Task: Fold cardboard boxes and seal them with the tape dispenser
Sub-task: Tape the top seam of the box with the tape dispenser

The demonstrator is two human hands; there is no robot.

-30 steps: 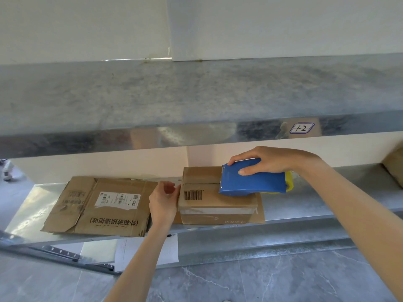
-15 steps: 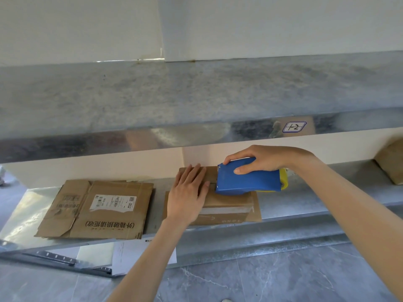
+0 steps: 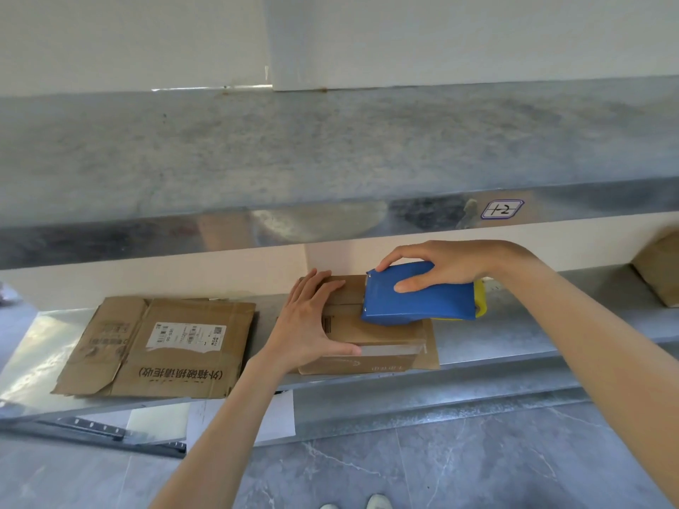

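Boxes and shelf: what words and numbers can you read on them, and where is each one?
"+2": handwritten sticker on the upper shelf, on its front edge.
"(外箱破损请拒收)": printed on the flat cardboard box, upside down to the camera.
White shipping label on it: too small to read.
Small box: barcode without readable digits; front print blurred.

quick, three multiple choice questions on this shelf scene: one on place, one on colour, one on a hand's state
1. Where does the flattened cardboard lie? A) left of the box B) on the box C) on the floor
2. The tape dispenser is mostly? A) red B) blue C) green
3. The left hand is? A) flat on the box B) gripping the dispenser C) hanging idle

A, it lies on the shelf beside the box. B, blue body, yellow end. A, straight fingers press the box top; the right hand grips the dispenser.
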